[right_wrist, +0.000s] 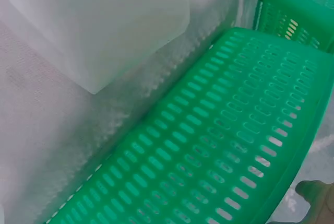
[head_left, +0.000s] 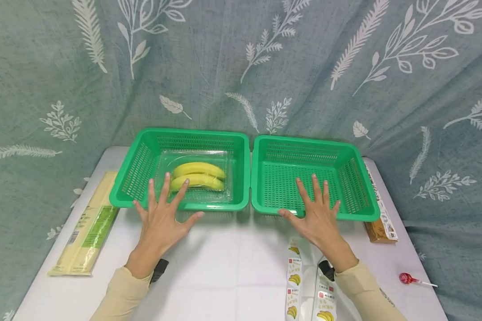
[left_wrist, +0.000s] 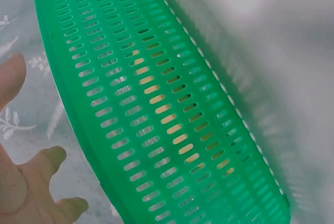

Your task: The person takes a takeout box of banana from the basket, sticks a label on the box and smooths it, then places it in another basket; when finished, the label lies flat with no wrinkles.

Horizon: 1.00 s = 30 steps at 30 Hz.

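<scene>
Both hands are spread with fingers apart, holding nothing. In the head view my left hand [head_left: 162, 225] hovers at the near rim of the left green basket [head_left: 180, 206], which holds a clear plastic box [head_left: 229, 178] with two bananas [head_left: 198, 169] inside. My right hand [head_left: 319, 218] is over the near rim of the right green basket [head_left: 293, 174], which has nothing in it. The left wrist view shows some fingers of the left hand [left_wrist: 31, 182] beside the slotted basket wall [left_wrist: 125, 104]. At the right wrist view's lower right, part of the right hand [right_wrist: 318, 200] shows beside the basket [right_wrist: 182, 145].
A long yellow packet [head_left: 86, 227] lies left of the baskets. Strips of banana-print labels [head_left: 294, 278] lie below the right hand. On the right are a brown and white box [head_left: 381, 229] and a red lollipop [head_left: 406, 278]. A patterned curtain [head_left: 209, 58] hangs behind.
</scene>
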Each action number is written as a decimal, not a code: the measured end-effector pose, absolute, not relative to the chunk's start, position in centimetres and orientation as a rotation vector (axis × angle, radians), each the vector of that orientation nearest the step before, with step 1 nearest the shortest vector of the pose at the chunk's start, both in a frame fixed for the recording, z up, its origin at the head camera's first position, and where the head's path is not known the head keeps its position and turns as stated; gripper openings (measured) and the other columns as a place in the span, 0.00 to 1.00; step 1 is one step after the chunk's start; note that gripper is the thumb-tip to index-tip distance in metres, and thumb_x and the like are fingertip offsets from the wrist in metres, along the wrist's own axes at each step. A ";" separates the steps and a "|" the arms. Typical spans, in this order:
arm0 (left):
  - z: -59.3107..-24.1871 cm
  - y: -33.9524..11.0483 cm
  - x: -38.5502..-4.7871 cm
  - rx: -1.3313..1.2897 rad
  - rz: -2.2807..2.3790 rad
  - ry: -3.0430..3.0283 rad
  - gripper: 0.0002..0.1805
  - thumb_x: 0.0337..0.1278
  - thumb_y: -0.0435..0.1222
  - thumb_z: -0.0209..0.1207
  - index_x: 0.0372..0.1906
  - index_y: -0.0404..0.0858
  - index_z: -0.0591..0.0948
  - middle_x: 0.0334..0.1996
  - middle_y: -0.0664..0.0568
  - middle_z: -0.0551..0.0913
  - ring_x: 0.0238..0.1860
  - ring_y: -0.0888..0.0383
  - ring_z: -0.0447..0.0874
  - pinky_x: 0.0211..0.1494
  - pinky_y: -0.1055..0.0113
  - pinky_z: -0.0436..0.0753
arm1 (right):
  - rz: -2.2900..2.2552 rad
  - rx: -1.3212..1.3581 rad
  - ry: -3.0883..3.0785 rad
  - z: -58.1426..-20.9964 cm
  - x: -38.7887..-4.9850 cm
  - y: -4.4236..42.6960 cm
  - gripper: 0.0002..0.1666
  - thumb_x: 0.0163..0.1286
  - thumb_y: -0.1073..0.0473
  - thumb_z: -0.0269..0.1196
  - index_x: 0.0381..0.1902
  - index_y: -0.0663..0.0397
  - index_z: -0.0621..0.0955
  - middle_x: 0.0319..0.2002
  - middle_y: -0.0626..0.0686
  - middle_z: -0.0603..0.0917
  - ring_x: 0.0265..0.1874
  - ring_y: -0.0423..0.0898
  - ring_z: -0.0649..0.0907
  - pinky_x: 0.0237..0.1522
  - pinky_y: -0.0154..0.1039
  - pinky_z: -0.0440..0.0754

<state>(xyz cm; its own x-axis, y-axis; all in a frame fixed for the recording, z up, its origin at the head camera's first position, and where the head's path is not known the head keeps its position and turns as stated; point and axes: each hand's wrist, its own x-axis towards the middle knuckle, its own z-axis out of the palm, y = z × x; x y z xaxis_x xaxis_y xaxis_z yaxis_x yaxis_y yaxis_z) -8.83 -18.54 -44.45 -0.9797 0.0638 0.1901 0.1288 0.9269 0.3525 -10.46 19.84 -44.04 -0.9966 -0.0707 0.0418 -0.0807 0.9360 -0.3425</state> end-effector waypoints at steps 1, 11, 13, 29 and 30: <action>-44.4 -18.5 -8.9 -0.144 -0.557 -2.906 0.49 0.56 0.67 0.59 0.80 0.62 0.53 0.83 0.48 0.39 0.80 0.29 0.29 0.62 0.12 0.38 | 0.554 0.117 -3.060 -44.0 -10.5 19.8 0.57 0.62 0.20 0.56 0.81 0.28 0.48 0.83 0.54 0.38 0.80 0.68 0.40 0.63 0.87 0.44; -42.1 -20.4 -11.4 -0.030 -1.009 -2.434 0.17 0.71 0.30 0.55 0.60 0.32 0.81 0.52 0.32 0.85 0.53 0.38 0.84 0.55 0.48 0.83 | 0.739 0.406 -2.729 -41.8 -11.7 18.9 0.28 0.70 0.46 0.66 0.59 0.61 0.82 0.60 0.63 0.82 0.62 0.63 0.79 0.63 0.61 0.77; -41.2 -21.4 -12.2 0.059 -1.064 -2.458 0.16 0.74 0.30 0.52 0.58 0.33 0.82 0.41 0.35 0.88 0.35 0.50 0.88 0.33 0.60 0.84 | 0.755 0.460 -2.756 -41.2 -12.2 18.1 0.25 0.72 0.47 0.64 0.57 0.59 0.83 0.56 0.60 0.86 0.58 0.60 0.82 0.61 0.58 0.79; -38.7 -27.5 -18.0 0.414 -1.621 -3.090 0.43 0.76 0.56 0.43 0.81 0.36 0.45 0.77 0.27 0.50 0.74 0.29 0.58 0.68 0.42 0.76 | 1.161 0.376 -2.865 -37.9 -17.5 9.7 0.23 0.75 0.43 0.59 0.56 0.52 0.84 0.47 0.53 0.89 0.44 0.50 0.88 0.46 0.46 0.86; -38.8 -27.7 -18.3 0.424 -1.650 -3.103 0.44 0.76 0.56 0.44 0.81 0.36 0.43 0.78 0.27 0.48 0.76 0.30 0.55 0.69 0.41 0.75 | 1.195 0.354 -2.870 -37.8 -17.9 9.3 0.23 0.75 0.43 0.59 0.57 0.52 0.84 0.48 0.53 0.89 0.44 0.50 0.88 0.46 0.46 0.86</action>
